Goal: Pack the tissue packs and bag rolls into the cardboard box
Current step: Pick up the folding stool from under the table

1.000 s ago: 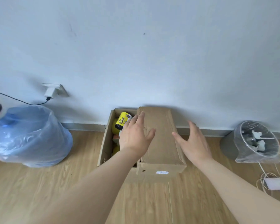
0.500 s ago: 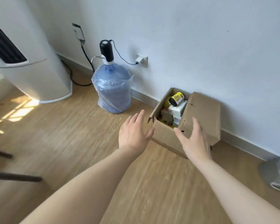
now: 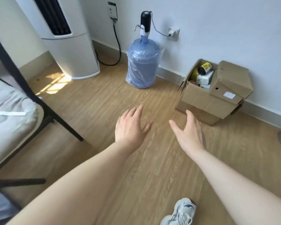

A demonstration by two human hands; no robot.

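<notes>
At the far left a bed (image 3: 10, 101) is being shown in part; further along, a water jug (image 3: 141, 65) is being stood against the wall; over the floor (image 3: 104, 98) in the middle, the left hand (image 3: 131, 127) is being held open and empty, fingers spread, and the right hand (image 3: 187, 133) beside it is being held open too, both well apart from the box; at the right, by the wall, the cardboard box (image 3: 201, 101) is being half covered by a flap (image 3: 232, 80), a yellow bag roll (image 3: 205, 68) and white tissue packs (image 3: 204, 77) lying inside; the packs are being judged light and soft, best taken by their long sides; the roll, likely slick, around its middle.
</notes>
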